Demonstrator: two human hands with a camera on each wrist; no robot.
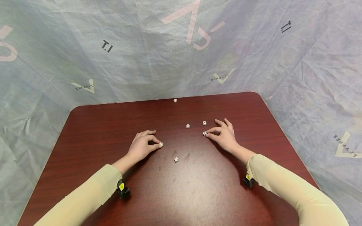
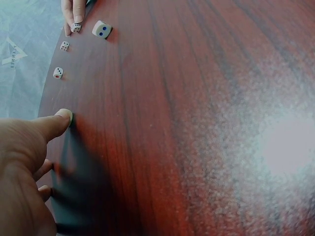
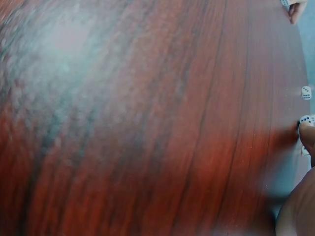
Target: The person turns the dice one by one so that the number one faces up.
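Observation:
On the left of the table's middle, my left hand (image 1: 142,146) pinches a small white die (image 1: 161,144) between thumb and index finger. The thumb (image 2: 58,122) hides nearly all of that die in the left wrist view. Over on the right, my right hand (image 1: 224,135) holds another white die (image 1: 205,133) by thumb and index finger, its other fingers stretched out. Just beyond it lies a die with one large pip on its front (image 1: 204,123). A further die (image 1: 188,126) sits between the hands, and one more (image 1: 176,159) lies nearer me.
A lone die (image 1: 175,100) rests by the far edge of the dark red wooden table (image 1: 113,122). Grey printed cloth (image 1: 135,62) hangs behind and beside the table. Each wrist wears a black camera mount, the left one (image 1: 123,190) close to the tabletop.

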